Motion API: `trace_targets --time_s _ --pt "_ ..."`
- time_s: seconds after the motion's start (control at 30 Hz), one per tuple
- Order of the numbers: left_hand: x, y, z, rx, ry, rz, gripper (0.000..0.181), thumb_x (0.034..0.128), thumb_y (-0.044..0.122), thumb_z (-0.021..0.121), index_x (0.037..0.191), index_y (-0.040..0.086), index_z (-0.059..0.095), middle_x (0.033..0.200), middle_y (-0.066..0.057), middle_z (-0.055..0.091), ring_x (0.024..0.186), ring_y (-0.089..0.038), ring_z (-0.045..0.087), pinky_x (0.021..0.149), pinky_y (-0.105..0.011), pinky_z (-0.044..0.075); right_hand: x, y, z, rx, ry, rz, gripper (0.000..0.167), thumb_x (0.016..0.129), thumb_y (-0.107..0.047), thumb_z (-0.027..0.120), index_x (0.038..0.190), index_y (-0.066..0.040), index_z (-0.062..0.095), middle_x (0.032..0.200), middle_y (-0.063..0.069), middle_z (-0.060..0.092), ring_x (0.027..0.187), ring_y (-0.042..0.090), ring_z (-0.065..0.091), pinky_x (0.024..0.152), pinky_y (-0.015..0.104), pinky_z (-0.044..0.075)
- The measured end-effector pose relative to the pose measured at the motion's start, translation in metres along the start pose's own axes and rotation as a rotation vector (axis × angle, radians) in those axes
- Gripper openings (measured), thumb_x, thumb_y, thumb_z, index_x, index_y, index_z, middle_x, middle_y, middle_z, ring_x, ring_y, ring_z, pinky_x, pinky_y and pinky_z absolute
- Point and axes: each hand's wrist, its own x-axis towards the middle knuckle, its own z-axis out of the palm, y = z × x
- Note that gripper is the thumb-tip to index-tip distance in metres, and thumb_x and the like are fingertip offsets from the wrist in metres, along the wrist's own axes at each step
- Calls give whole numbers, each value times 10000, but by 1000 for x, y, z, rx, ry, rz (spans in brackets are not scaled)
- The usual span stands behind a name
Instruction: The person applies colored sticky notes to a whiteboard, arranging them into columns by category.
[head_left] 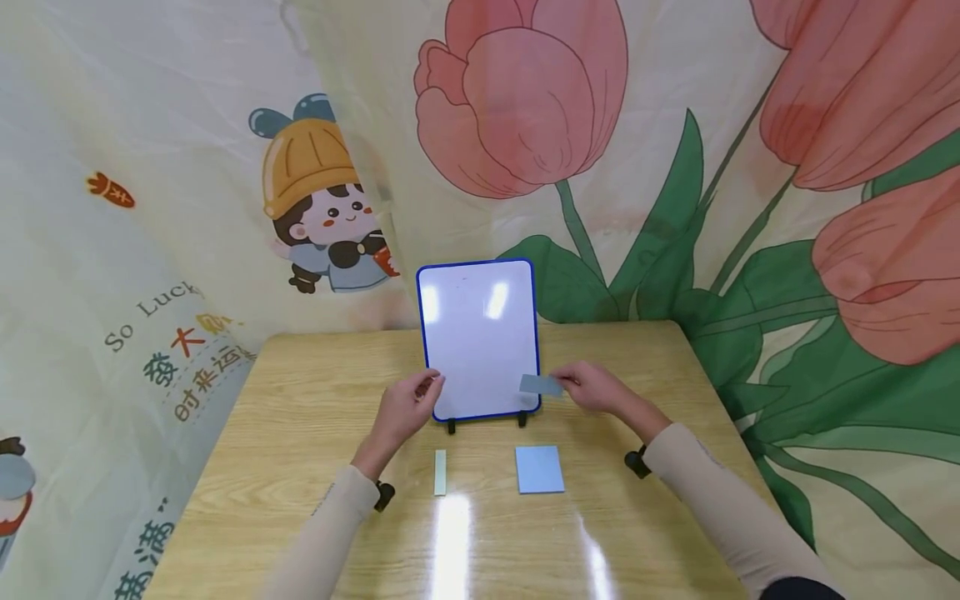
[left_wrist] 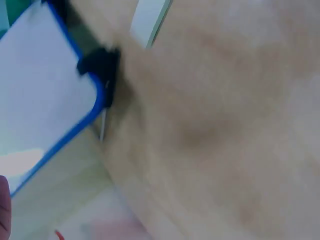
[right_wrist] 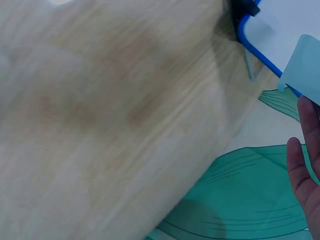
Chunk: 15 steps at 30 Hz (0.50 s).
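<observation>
Between the fingers and thumb of the right hand (head_left: pixel 600 390) is a thin blue-grey paper piece (head_left: pixel 534 384), in front of the whiteboard's lower right corner. In the right wrist view the paper (right_wrist: pixel 304 70) looks pale blue, with the fingers (right_wrist: pixel 309 145) below it. The blue-framed whiteboard (head_left: pixel 480 333) leans upright on small black feet. At its lower left edge the left hand (head_left: pixel 399 412) is raised, fingers loosely bent near the thumb, with nothing seen in them. Only a bit of finger (left_wrist: pixel 4 210) shows in the left wrist view.
On the wooden table (head_left: pixel 300 467) lie a narrow pale green pad (head_left: pixel 440 472), below the board's left foot, and a square light blue pad (head_left: pixel 539 469), below the right foot. A printed cloth (head_left: pixel 660 50) with tulips hangs behind the table.
</observation>
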Motion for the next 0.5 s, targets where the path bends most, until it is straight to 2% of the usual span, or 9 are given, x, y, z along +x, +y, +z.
trace_targets --time_s 0.13,0.23,0.37,0.5 --pt "21 -5 -11 -51 71 -56 292 985 259 605 1101 14 713 856 -65 734 760 -182 683 654 -317 587 14 -11 -7 -1 -18 -4 290 1006 -67 511 1228 1 684 1161 159 719 711 127 598 663 282 533" --pt "35 -7 -16 -88 125 -78 334 978 256 617 1155 -21 679 894 -107 733 792 -227 690 661 -330 591 26 -23 -14 -17 -26 -30 302 1009 -58 500 1251 4 669 1186 172 708 595 133 498 575 271 451" --pt "51 -12 -20 -122 166 -102 359 977 256 621 1220 -6 637 974 -126 720 843 -241 682 690 -338 581 43 -44 -22 -91 -24 -74 304 1016 -68 498 1261 -15 669 1223 153 698 714 149 578 677 290 531" --pt "64 -15 -22 -194 183 -161 374 1001 256 576 1302 34 584 1081 -164 687 951 -289 661 782 -418 567 60 -64 -29 -149 -5 -96 298 1018 -84 503 1252 -50 685 1223 114 704 907 181 650 850 343 577"
